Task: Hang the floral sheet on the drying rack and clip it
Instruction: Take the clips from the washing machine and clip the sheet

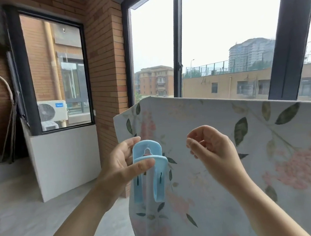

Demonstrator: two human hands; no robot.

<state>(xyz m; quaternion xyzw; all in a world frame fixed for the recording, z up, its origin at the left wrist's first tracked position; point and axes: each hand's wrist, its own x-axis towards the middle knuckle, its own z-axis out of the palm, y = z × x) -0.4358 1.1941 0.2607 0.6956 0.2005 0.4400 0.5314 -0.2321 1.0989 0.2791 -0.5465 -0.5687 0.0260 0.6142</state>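
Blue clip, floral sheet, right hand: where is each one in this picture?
Blue clip [158,189], head view: lower part of its front leg.
Floral sheet [258,146], head view: hanging cloth just below the dark leaves.
Right hand [213,150], head view: middle of the hand.

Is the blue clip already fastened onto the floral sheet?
No, the left hand holds the blue clip in front of the floral sheet, well below its top edge, where nothing is clipped.
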